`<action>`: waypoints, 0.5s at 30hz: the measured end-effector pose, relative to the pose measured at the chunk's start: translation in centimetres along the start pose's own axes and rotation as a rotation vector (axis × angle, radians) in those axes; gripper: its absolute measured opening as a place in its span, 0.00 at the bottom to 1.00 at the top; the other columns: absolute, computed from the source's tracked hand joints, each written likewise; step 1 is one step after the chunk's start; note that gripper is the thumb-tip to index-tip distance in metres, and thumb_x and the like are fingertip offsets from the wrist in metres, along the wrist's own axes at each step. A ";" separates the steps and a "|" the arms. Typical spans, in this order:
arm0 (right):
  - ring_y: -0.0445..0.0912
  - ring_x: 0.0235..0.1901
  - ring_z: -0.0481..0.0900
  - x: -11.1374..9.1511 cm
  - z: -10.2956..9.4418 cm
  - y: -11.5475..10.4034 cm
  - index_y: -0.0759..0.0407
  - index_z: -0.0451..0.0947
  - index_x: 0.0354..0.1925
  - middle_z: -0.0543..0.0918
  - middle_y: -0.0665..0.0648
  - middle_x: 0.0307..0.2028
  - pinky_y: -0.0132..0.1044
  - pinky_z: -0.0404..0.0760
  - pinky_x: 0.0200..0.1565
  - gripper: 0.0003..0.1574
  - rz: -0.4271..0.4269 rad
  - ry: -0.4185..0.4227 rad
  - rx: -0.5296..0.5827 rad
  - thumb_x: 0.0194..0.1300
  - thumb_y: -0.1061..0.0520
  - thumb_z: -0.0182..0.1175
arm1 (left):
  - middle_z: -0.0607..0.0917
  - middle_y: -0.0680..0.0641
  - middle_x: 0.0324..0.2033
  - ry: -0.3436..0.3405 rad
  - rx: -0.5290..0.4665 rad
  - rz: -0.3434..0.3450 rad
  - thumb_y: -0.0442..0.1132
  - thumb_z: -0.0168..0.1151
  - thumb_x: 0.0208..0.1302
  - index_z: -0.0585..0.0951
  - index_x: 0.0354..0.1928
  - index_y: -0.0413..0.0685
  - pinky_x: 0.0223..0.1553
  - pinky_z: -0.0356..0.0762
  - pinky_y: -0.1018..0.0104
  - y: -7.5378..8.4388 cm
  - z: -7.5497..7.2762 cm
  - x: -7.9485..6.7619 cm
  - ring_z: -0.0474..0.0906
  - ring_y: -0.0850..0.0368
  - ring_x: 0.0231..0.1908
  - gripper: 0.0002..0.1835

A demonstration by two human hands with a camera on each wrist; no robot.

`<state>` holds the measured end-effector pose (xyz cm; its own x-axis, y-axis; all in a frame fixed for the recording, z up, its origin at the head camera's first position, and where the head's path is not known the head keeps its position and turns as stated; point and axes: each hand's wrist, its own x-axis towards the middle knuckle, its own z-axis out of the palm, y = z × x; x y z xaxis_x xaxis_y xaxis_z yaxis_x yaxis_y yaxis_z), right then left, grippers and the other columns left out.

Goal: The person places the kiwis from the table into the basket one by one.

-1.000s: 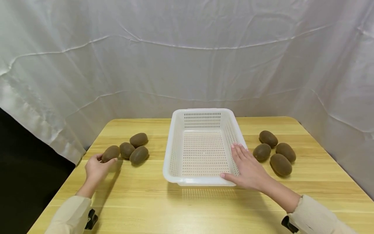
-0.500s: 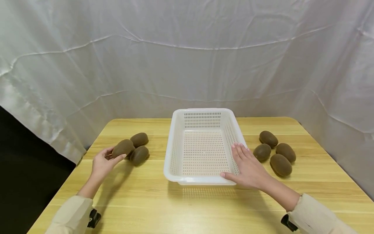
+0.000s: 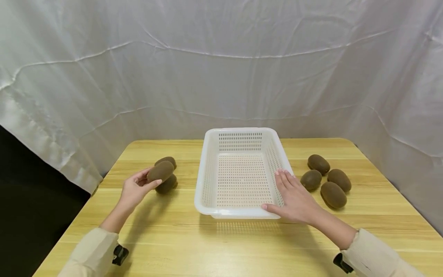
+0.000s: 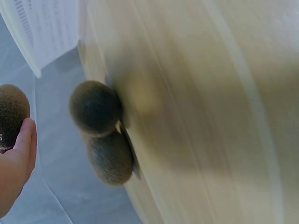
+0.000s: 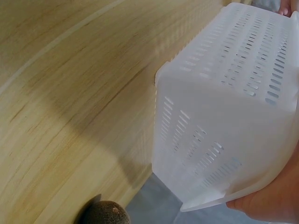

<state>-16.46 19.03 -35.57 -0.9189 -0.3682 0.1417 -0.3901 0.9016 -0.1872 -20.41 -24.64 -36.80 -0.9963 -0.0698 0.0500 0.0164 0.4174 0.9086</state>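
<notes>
In the head view, my left hand (image 3: 136, 188) pinches a brown kiwi (image 3: 160, 172) between thumb and fingers, raised over the left group. That kiwi (image 4: 13, 112) shows at the left edge of the left wrist view. Below it, a far kiwi (image 3: 169, 161) and a near kiwi (image 3: 167, 184) peek out; the held fruit and hand hide what else lies there. My right hand (image 3: 297, 200) rests on the right rim of a white perforated plastic basket (image 3: 211, 211), fingers straight over the side and thumb on the front rim. No fruit shows inside the basket.
Several more kiwis (image 3: 333, 195) lie clustered on the wooden table (image 3: 235, 254), right of the basket. A pale curtain (image 3: 221, 88) hangs behind the table and along its sides. A dark area (image 3: 31, 207) lies beyond the left table edge.
My left hand has lifted the leftmost kiwi and carried it right, over the other kiwis of the left group. My right hand and the basket have stayed in place.
</notes>
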 end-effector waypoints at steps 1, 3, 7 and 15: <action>0.66 0.68 0.50 0.0 0.0 0.0 0.77 0.51 0.66 0.54 0.74 0.67 0.59 0.53 0.67 0.62 -0.001 -0.001 0.002 0.57 0.28 0.53 | 0.70 0.36 0.61 -0.008 0.002 0.001 0.45 0.64 0.59 0.64 0.66 0.39 0.42 0.73 0.87 0.2 0.1 0.0 0.71 0.82 0.38 0.36; 0.66 0.68 0.50 0.0 -0.1 0.0 0.77 0.51 0.66 0.54 0.74 0.67 0.60 0.52 0.67 0.62 -0.001 -0.002 0.006 0.57 0.29 0.53 | 0.70 0.36 0.62 -0.020 0.003 0.004 0.45 0.63 0.59 0.63 0.66 0.39 0.42 0.73 0.86 0.5 0.4 0.0 0.70 0.82 0.39 0.36; 0.66 0.69 0.50 -0.1 -0.1 0.0 0.76 0.50 0.67 0.54 0.74 0.68 0.60 0.52 0.67 0.62 0.003 -0.007 0.013 0.57 0.29 0.52 | 0.71 0.35 0.60 -0.028 -0.028 0.033 0.44 0.65 0.58 0.66 0.65 0.39 0.42 0.74 0.84 0.9 1.0 0.1 0.72 0.78 0.40 0.35; 0.65 0.69 0.50 -0.1 -0.1 0.0 0.76 0.50 0.67 0.54 0.74 0.68 0.60 0.52 0.67 0.62 0.005 -0.010 0.011 0.57 0.28 0.52 | 0.75 0.42 0.52 -0.044 -0.119 0.132 0.41 0.68 0.54 0.71 0.61 0.38 0.41 0.75 0.83 1.8 2.3 -0.2 0.75 0.70 0.42 0.32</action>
<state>-16.41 19.09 -35.52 -0.9212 -0.3665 0.1308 -0.3865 0.9006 -0.1987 -20.37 -21.80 -36.10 -0.9875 0.0199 0.1564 0.1549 0.3098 0.9381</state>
